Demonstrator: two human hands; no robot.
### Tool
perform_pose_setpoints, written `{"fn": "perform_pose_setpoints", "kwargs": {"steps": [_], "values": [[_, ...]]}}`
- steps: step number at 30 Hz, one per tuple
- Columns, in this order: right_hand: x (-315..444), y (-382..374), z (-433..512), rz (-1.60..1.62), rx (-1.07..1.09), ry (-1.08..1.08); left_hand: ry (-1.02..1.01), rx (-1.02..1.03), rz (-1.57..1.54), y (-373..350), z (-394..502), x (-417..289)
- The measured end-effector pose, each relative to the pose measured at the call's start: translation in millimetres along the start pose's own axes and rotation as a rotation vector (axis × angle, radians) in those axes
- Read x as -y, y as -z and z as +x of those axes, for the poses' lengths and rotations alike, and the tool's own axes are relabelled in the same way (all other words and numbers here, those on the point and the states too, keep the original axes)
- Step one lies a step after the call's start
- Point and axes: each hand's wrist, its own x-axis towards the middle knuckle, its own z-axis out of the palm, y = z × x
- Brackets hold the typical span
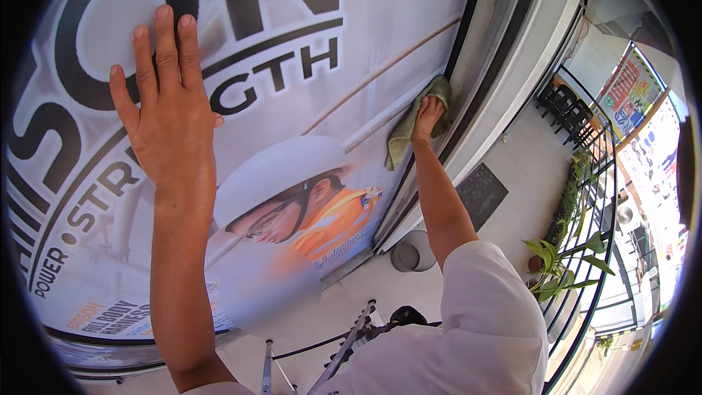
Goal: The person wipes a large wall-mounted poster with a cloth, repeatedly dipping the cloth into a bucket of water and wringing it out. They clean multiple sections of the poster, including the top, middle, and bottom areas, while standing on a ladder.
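Before me is a large printed advertising panel [378, 93], bearing big dark lettering and a picture of a worker in a white helmet. My left hand [170, 99] lies on its upper left with fingers spread and nothing held. At the panel's right edge, my right hand [429, 115] presses a green cloth [403, 134] against the surface beside the dark frame strip. One end of the cloth hangs below the hand. Part of the cloth is hidden under my fingers.
A ladder [351, 334] stands below me. A round grey bin [408, 252] sits on the tiled floor near the frame's foot. Further right are a dark doormat [482, 195], potted plants [548, 271], a curved metal railing [606, 219] and stacked black chairs [565, 107].
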Motion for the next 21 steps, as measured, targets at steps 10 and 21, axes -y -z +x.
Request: {"fn": "perform_pose_setpoints", "kwargs": {"steps": [10, 21], "values": [[90, 111, 31, 0.231, 0.283, -0.144, -0.039, 0.042, 0.176, 0, 1, 4], [232, 235, 382, 0.141, -0.415, 0.557, -0.004, 0.056, 0.174, 1, 2, 0]]}}
